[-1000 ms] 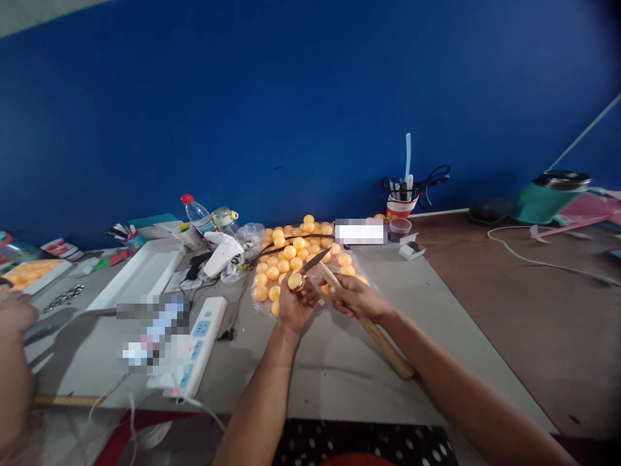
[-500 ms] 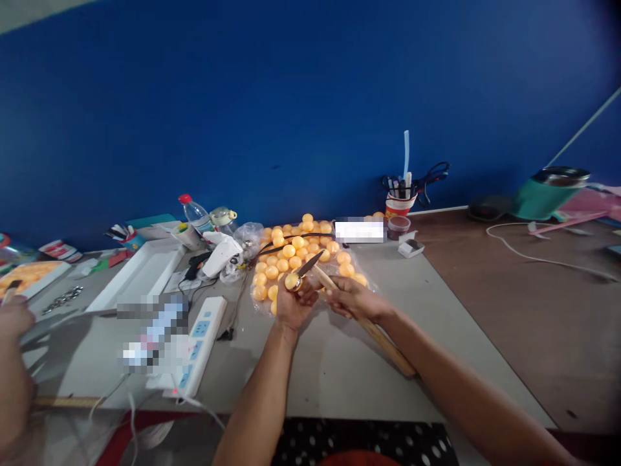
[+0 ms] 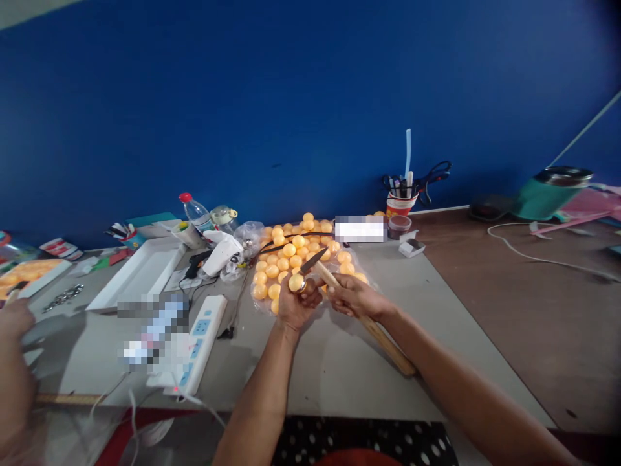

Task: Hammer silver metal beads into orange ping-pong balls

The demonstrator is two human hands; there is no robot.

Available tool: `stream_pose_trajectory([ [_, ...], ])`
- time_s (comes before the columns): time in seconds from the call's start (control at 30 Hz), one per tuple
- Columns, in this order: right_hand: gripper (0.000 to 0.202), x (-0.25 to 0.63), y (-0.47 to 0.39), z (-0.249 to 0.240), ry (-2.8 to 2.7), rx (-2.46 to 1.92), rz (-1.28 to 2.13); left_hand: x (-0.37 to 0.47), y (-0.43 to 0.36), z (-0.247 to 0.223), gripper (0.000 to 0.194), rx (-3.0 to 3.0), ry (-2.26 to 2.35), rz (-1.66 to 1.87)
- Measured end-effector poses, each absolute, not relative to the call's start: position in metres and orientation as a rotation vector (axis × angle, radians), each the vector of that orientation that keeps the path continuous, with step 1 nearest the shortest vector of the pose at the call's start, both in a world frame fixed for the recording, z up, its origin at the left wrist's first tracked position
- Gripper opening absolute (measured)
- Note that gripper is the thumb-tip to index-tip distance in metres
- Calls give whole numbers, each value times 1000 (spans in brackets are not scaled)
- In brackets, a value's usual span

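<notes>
My left hand (image 3: 299,304) is closed around a small orange ball (image 3: 297,283) with a shiny metallic rim. A dark, pointed, blade-like piece (image 3: 313,260) sticks up from beside the ball; what it is fixed to is hidden. My right hand (image 3: 352,296) grips a long wooden stick (image 3: 391,349), whose upper end shows beyond the fingers near the blade-like piece. The stick's lower end runs beneath my right forearm. Behind both hands lies a clear plastic bag (image 3: 257,291) filled with several orange balls (image 3: 290,250), a black strap across it.
A white power strip (image 3: 206,336), a white tray (image 3: 140,275) and a hair-dryer-like white tool (image 3: 223,254) are left of my arms. Another person's hand (image 3: 17,317) holds a stick at far left. A cup of pens (image 3: 400,202) and a small open box (image 3: 411,247) stand back right.
The ball and blade-like piece have shifted slightly right and down with my left hand. My right hand keeps hold of the stick in nearly the same place.
</notes>
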State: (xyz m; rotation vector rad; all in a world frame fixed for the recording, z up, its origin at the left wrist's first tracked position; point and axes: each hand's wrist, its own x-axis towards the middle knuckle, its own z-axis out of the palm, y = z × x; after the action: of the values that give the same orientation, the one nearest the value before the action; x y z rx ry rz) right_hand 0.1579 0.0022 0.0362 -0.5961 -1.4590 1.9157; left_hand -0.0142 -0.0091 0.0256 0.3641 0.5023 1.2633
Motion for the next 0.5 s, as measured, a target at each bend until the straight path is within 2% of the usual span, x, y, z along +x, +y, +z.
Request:
stream_pose_trajectory([
  [0.5, 43, 162, 5, 36, -1470, -526, 1913, -17, -11, 23, 41, 493, 440, 1212],
])
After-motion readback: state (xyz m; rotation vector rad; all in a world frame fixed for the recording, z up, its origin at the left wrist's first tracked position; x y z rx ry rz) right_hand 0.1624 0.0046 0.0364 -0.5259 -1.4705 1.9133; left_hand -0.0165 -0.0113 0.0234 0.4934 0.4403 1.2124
